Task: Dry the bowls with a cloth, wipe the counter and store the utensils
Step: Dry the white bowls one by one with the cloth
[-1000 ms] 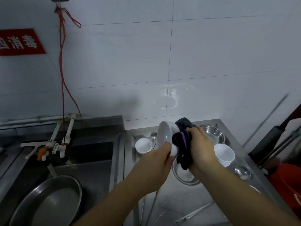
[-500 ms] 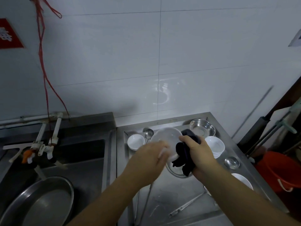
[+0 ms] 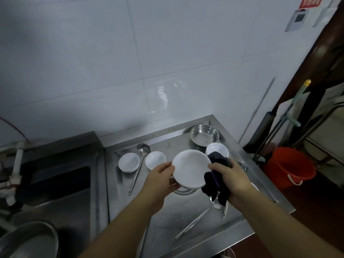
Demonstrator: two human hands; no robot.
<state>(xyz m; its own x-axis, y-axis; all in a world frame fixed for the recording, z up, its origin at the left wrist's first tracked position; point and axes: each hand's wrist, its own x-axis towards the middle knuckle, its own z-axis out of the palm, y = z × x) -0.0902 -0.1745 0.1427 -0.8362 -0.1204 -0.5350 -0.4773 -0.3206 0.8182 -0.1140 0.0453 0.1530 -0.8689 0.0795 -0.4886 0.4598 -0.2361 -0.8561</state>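
Note:
A white bowl point(image 3: 189, 167) is held above the steel counter point(image 3: 167, 209), its inside facing up. My left hand point(image 3: 162, 178) grips its left rim. My right hand point(image 3: 232, 176) grips a dark cloth point(image 3: 214, 185) against the bowl's right rim. Two small white bowls point(image 3: 129, 162) point(image 3: 155, 159) sit at the counter's back left, with a ladle point(image 3: 140, 163) between them. Another white bowl point(image 3: 216, 148) stands behind the cloth, and a steel bowl point(image 3: 204, 137) sits in the back corner.
A sink point(image 3: 55, 185) with a large steel basin point(image 3: 28, 241) lies to the left. Long metal utensils point(image 3: 191, 225) lie on the counter's front part. A steel dish point(image 3: 183, 191) sits under the held bowl. A red bucket point(image 3: 290, 167) and mop handles stand on the right.
The bowl has turned from standing on edge to lying with its inside up and has come down closer to the counter. The view has swung to the right.

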